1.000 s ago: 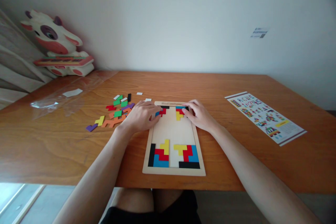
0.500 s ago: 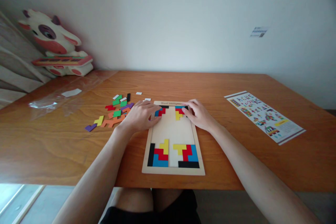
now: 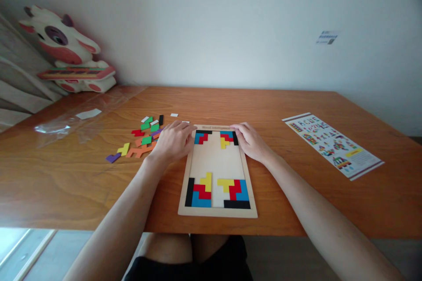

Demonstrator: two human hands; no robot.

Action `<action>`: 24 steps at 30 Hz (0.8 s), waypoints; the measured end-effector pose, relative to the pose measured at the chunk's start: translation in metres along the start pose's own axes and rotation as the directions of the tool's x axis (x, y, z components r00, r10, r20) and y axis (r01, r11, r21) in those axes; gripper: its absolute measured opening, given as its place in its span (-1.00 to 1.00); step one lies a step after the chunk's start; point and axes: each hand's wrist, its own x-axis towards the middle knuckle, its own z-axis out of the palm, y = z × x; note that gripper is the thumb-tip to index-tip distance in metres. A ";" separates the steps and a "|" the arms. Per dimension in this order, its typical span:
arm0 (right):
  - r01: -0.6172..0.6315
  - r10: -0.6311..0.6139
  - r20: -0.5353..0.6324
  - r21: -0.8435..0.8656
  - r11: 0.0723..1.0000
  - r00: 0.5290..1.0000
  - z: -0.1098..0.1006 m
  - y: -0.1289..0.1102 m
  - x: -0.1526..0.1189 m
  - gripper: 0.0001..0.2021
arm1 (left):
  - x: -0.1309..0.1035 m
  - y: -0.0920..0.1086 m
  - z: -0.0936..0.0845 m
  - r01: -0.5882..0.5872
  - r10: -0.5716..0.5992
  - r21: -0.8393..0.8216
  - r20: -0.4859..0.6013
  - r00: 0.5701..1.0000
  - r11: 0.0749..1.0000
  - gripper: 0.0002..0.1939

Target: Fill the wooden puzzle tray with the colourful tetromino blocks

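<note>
A wooden block puzzle board lies in front of me, its long sides running away from me. My left hand is curled against its upper left edge, with the fingertips partly hidden. At the upper right edge, my right hand closes its thumb and fingers on the frame. Inside the board, black, blue, red and yellow pieces fill the corners: a group with an L-shaped yellow piece at lower left, another with a T-shaped yellow piece at lower right. Bare wood shows through the middle.
Loose coloured pieces are scattered left of the board, some behind my left hand. A printed instruction sheet lies at right. Clear plastic wrapping and a cow-shaped toy keyboard are at far left. A wall closes off the back.
My fingers and thumbs have drawn back from over the upper corner pieces to the board's side edges, showing those pieces more fully. The pieces in the board look unmoved.
</note>
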 end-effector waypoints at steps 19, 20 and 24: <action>-0.003 0.003 0.002 -0.005 1.000 1.000 0.000 0.000 0.000 -0.64 | -0.002 -0.016 0.006 0.308 -0.312 0.086 0.041 0.949 0.948 -0.66; -0.006 0.006 0.007 -0.006 1.000 1.000 0.000 -0.001 0.000 -0.64 | -0.002 -0.018 0.003 0.322 -0.326 0.068 0.058 0.944 0.944 -0.63; -0.002 0.002 0.025 -0.007 1.000 1.000 -0.001 0.000 0.000 -0.65 | -0.007 -0.030 -0.008 0.363 -0.353 -0.028 0.167 0.921 0.932 -0.54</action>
